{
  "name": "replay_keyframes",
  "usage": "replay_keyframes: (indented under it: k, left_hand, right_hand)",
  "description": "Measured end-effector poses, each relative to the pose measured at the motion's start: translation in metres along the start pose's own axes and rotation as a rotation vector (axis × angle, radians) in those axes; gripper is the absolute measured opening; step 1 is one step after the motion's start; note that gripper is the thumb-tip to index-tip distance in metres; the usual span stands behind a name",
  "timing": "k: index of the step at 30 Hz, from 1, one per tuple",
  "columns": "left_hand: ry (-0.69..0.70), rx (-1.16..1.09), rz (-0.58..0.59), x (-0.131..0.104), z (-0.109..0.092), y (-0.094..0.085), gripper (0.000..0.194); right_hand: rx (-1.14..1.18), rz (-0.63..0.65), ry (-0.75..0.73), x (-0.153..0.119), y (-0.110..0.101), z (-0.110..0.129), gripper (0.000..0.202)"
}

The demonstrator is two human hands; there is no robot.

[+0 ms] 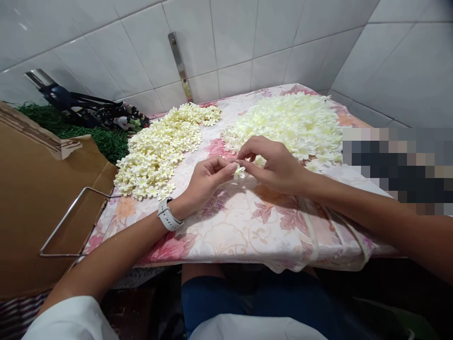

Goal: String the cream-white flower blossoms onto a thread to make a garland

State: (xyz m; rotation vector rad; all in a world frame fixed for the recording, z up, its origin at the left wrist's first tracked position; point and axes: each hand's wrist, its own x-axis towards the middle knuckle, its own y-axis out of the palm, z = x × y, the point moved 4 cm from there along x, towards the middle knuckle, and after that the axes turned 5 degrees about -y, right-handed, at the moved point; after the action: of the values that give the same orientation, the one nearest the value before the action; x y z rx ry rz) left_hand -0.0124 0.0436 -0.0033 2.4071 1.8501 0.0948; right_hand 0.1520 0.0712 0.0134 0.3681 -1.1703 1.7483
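A small white flower (239,172) with a pale yellow centre sits at the fingertips of my two hands, above the middle of the table. My left hand (208,182) is closed in a pinch on it, thumb against forefinger. Bent fingers and thumb of my right hand (274,163) meet at the same spot; what they pinch is hidden. Beyond my left hand lies a heap of cream flowers (159,151) with several petals each. Behind my right hand spreads a larger pile of paler, flat-looking petal pieces (286,120).
A floral cloth (244,226) covers the table. To the left stand a cardboard box (46,203), a bent metal wire frame (63,226), green shredded strands (113,144) and a folded dark umbrella (88,106). Tiled walls (233,42) close off the back and right. A pixelated patch hides the right edge.
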Motion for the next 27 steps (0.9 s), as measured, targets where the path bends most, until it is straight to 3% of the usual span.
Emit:
replay_keyframes:
  k: [7,15,18,22,24,27]
  left_hand:
    - [-0.077,-0.12,-0.053,0.005,0.005,-0.007,0.029]
    - [-0.113,-0.218,-0.144,0.011,0.008,-0.018,0.018]
    - [-0.122,-0.246,-0.113,0.012,0.009,-0.018,0.016]
    - [-0.149,-0.248,-0.01,0.012,0.012,-0.012,0.021]
    - [-0.153,-0.215,-0.018,0.011,0.012,-0.011,0.025]
    - [-0.146,-0.154,-0.079,0.01,0.011,-0.013,0.028]
  right_hand:
    - [-0.027,0.059,0.015,-0.002,-0.001,0.002,0.008]
    - [0.052,-0.011,0.101,-0.001,-0.009,0.001,0.017]
    - [0.207,-0.03,0.171,0.002,-0.01,-0.001,0.024]
    - [0.454,0.057,0.291,0.002,-0.002,-0.01,0.033]
    - [0.47,0.081,0.355,0.001,0.0,-0.019,0.032]
    - [0.357,0.001,0.37,0.001,-0.01,-0.033,0.026]
